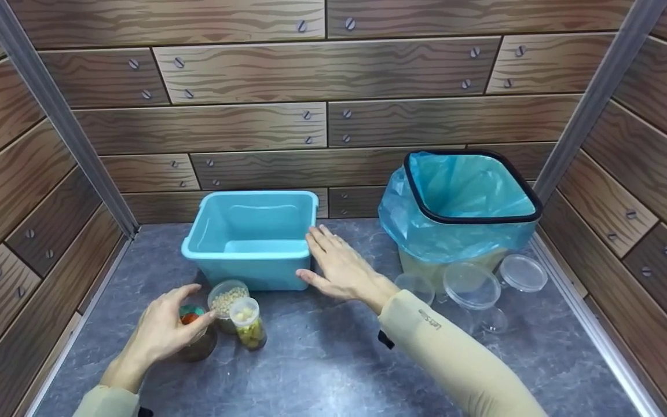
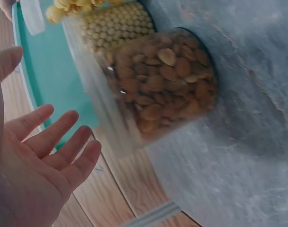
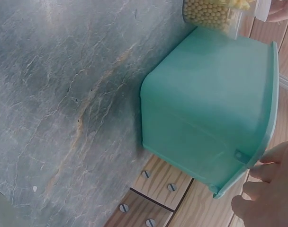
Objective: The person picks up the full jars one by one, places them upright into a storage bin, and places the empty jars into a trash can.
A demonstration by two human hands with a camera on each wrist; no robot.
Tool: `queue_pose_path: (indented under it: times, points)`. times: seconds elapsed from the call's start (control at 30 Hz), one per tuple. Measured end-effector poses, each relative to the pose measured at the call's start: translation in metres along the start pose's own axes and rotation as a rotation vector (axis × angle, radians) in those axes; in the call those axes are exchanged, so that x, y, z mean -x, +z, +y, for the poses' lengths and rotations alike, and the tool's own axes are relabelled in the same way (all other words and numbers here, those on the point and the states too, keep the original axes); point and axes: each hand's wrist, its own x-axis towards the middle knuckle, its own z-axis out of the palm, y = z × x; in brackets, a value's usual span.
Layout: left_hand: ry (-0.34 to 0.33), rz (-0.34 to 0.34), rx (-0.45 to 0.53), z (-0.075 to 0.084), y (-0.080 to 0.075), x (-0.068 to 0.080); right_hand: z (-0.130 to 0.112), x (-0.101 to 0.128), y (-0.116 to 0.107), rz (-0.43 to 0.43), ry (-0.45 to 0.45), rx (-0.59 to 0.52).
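While L hand, nearer of the two, hangs w/ fingers spread, grip released, almond jar stands upright on bench just below it, axis vert. R hand: grip also released, fingers straight at tub's R rim. Jar: clear, round, brown contents; loc. L of chickpea jar.
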Motion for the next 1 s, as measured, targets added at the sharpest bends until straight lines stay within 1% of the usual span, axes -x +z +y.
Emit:
queue_pose_path:
  times: [0.17, 0.33, 0.43, 0.7, 0.83, 0.9, 1.0]
  points:
    - [-0.068, -0.018, 0.011, -0.011, 0.002, 0.006, 0.002, -0.002, 0.002, 0.003, -0.019, 0.004]
    - [-0.097, 0.007, 0.039, -0.023, 0.007, 0.011, 0.003, -0.003, 0.003, 0.021, -0.028, 0.029]
    - [-0.133, 0.01, 0.052, -0.029, 0.011, 0.016, 0.003, -0.002, 0.006, 0.026, -0.032, 0.048]
    - [-0.248, -0.037, 0.061, -0.041, 0.017, 0.027, 0.004, -0.001, 0.006, 0.0, -0.05, 0.141]
    - [-0.316, -0.064, 0.068, -0.044, 0.019, 0.03, 0.004, -0.002, 0.005, -0.02, -0.065, 0.162]
    - [-0.338, -0.067, 0.076, -0.045, 0.02, 0.03, 0.004, -0.003, 0.004, -0.026, -0.07, 0.171]
    - [-0.353, -0.069, 0.089, -0.046, 0.021, 0.031, 0.003, -0.005, 0.003, -0.028, -0.073, 0.179]
